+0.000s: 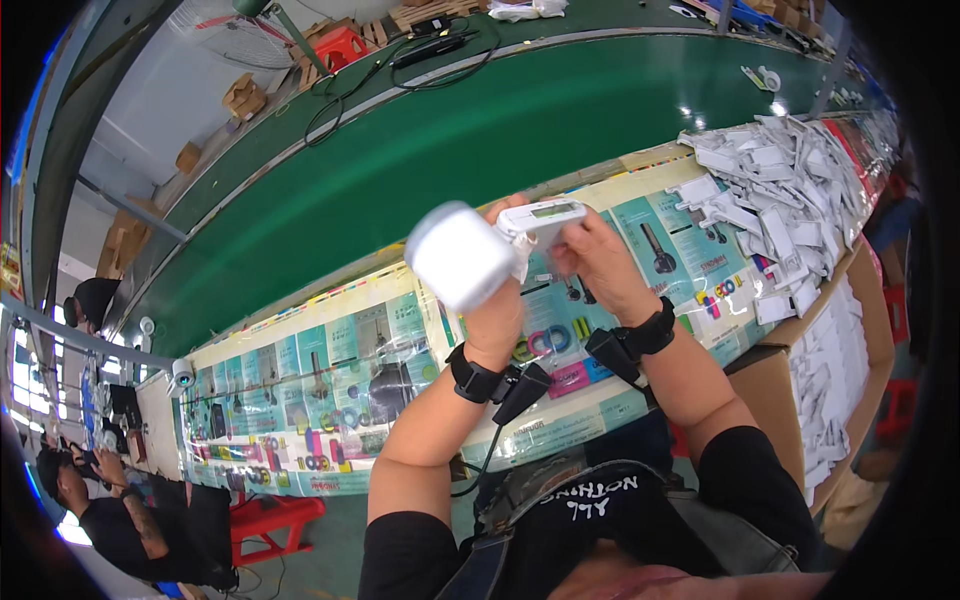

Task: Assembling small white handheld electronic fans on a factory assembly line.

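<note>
A white handheld device with a blurred, rounded block-like head [460,255] and a slim handle [542,214] is up in front of me, above the table edge. A small grey display window shows on the handle. My left hand [497,318] is wrapped round it from below, behind the head, so most of its fingers are hidden. My right hand [606,262] has its fingers curled in against the handle's right end. Black straps with small black boxes [520,392] circle both wrists.
Printed sheets [330,385] under clear plastic cover the table. A heap of white plastic parts [780,200] lies at the right, above a cardboard box [765,392] of more. A green conveyor belt [400,150] runs beyond. A person [140,520] sits far left near a red stool [275,522].
</note>
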`<state>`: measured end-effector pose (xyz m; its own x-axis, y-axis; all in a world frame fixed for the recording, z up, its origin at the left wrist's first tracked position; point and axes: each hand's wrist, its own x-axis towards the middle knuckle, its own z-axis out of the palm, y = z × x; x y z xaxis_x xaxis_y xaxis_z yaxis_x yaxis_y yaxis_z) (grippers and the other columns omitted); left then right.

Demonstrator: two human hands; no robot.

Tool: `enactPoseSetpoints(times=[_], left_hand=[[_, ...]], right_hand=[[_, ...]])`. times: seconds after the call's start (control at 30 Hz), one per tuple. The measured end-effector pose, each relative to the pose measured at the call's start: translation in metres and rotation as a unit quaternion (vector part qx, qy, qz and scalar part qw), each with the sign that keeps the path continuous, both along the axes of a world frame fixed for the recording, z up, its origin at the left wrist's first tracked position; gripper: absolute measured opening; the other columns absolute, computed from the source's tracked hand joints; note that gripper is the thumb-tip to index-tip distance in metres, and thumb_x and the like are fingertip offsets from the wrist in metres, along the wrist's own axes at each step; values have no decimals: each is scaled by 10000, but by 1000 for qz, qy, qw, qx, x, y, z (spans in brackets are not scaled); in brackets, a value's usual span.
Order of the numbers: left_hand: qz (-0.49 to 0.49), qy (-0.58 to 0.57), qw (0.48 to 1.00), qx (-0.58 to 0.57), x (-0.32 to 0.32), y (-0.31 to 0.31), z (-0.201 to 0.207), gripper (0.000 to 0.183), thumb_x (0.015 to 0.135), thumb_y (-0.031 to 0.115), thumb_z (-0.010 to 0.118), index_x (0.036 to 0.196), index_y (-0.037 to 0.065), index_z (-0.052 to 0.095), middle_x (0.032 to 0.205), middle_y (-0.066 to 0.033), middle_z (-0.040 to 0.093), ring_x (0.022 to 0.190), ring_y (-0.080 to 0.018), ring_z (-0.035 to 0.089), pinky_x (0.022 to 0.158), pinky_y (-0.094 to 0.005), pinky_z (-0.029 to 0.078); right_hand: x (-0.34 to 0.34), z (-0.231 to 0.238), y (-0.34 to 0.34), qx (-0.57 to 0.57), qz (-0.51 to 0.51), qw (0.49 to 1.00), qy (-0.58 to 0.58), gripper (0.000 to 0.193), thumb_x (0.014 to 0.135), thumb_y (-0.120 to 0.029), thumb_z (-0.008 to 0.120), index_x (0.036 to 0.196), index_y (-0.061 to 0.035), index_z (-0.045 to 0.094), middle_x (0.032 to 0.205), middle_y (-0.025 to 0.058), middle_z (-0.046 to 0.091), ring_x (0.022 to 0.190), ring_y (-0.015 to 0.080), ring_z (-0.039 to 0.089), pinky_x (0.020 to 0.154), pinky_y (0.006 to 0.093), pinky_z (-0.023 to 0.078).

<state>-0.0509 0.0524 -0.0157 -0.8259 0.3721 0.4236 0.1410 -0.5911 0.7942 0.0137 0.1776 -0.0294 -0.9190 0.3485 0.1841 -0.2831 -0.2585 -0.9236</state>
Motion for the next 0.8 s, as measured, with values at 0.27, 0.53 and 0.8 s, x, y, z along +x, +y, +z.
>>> enactPoseSetpoints(times=[0.27, 0.53, 0.8], left_hand=[[-4, 55, 998, -22, 18, -1, 11, 376, 867, 157, 582, 1185, 22, 433, 1193, -156, 524, 1119, -289, 505, 993, -411, 373], [-64, -143, 987, 22, 28, 15, 10, 411, 868, 179, 590, 1228, 52, 438, 1201, -117, 522, 1097, -199, 517, 928, -357, 450], [-40, -112, 990, -70, -4, -3, -5, 391, 822, 248, 663, 1136, 54, 534, 1079, -44, 553, 1007, -159, 531, 858, -315, 442]], right_hand=[[11, 11, -6, 49, -74, 995, 37, 296, 892, -324, 551, 896, -32, 503, 726, -21, 471, 628, 49, 433, 545, 209, 367], [19, 12, 21, 190, -205, 959, 40, 364, 801, -256, 656, 618, -22, 444, 540, 1, 410, 535, 75, 373, 467, 252, 323], [0, -3, 15, 238, -180, 952, 74, 235, 810, -197, 627, 710, -52, 472, 630, -40, 425, 592, 56, 371, 500, 233, 321]])
